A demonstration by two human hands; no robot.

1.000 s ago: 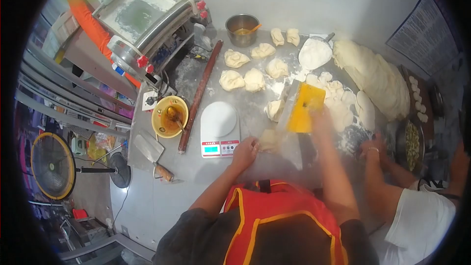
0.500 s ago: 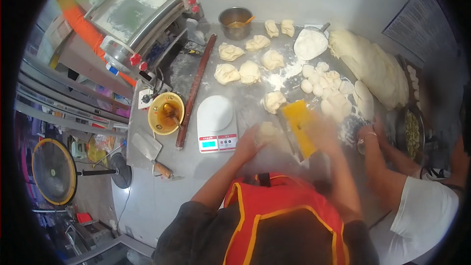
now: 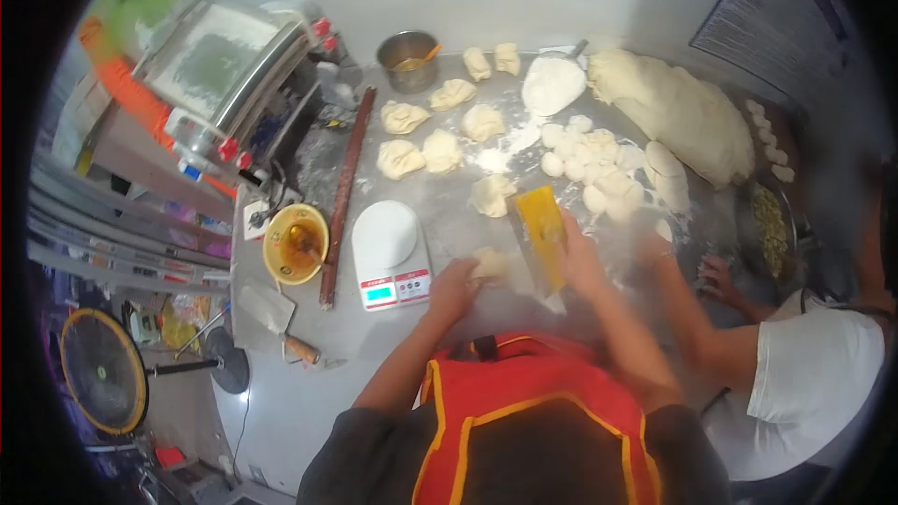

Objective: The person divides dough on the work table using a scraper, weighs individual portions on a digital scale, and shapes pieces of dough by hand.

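Observation:
My right hand (image 3: 578, 257) grips a yellow scraper (image 3: 541, 236), held with its blade near the tabletop. To its left, my left hand (image 3: 456, 288) touches a small dough piece (image 3: 489, 266) with its fingers; their exact pose is blurred. A white digital scale (image 3: 388, 248) stands left of that hand, its pan bare. Just above the scraper lies a dough lump (image 3: 492, 195). Farther up are several larger lumps (image 3: 441, 151), and to the right a cluster of small dough rounds (image 3: 585, 154).
A co-worker's hands (image 3: 655, 248) are close on the right, beside a pan of filling (image 3: 769, 229). Big dough mass (image 3: 673, 117), flour scoop (image 3: 552, 86), metal pot (image 3: 409, 64), rolling pin (image 3: 348, 196), yellow bowl (image 3: 296, 245), trowel (image 3: 267, 309) and roller machine (image 3: 224, 65) surround the work area.
The view has shifted, so table items appear farther left. The scraper has turned steeper and come down from beside the dough lump to nearer my left hand. The co-worker's hands have moved apart.

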